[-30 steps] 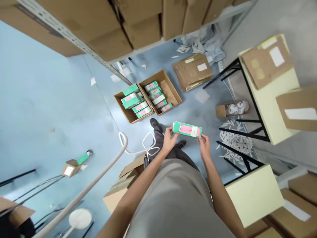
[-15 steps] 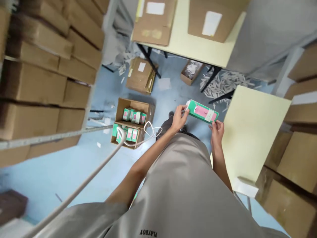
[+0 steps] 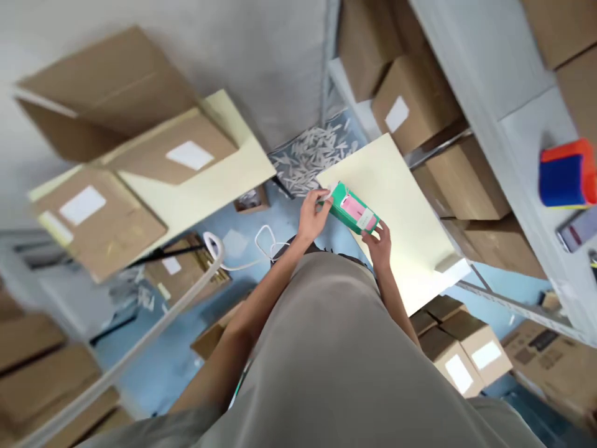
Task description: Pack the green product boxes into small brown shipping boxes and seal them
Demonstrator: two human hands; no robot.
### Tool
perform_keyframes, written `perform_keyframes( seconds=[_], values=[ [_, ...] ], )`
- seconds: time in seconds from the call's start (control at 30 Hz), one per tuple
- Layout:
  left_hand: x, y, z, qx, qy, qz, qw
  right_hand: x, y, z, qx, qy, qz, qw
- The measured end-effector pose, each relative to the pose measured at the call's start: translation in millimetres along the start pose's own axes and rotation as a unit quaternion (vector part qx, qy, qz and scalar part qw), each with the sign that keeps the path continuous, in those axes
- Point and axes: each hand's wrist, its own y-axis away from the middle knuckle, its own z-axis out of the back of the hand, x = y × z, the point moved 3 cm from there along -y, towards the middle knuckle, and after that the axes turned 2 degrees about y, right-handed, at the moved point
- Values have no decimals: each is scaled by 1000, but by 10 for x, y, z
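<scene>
A slim green box (image 3: 341, 213) with a pink picture and a pale label is held out in front of me, over the near edge of the pale yellow table (image 3: 396, 255). My left hand (image 3: 313, 216) pinches its upper left end, where a small white piece, perhaps a flap or strip, shows by the fingertips. At the opposite end, my right hand (image 3: 379, 244) grips the lower corner between thumb and fingers. The box is tilted, its printed face towards me.
A second table (image 3: 219, 171) on the left bears cardboard boxes, one with an open top (image 3: 112, 87). White paper strips (image 3: 310, 152) litter the floor. Stacked cartons (image 3: 466, 177) fill the right-hand shelf. A white rod (image 3: 135, 342) with a looped end crosses the lower left.
My view has swung right, bringing the right-hand shelf and table nearer the middle. Both hands still hold the green box, now above the table's edge and tilted more steeply.
</scene>
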Motion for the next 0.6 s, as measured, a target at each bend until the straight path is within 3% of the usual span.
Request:
perform_keyframes(
  seconds=[0.13, 0.27, 0.4, 0.6],
  values=[
    [-263, -657, -190, 130, -41, -11, 991, 140, -38, -164, -60, -2, -23, 998],
    [-370, -1030, -514, 242, -51, -16, 969, 174, 55, -140, -155, -28, -51, 986],
    [-386, -1149, -881, 295, -68, -20, 953, 163, 218, -94, -202, -78, -86, 973],
    [-387, -1051, -1385, 345, -121, -42, 930, 52, 344, 35, -206, -53, -112, 971]
  ],
)
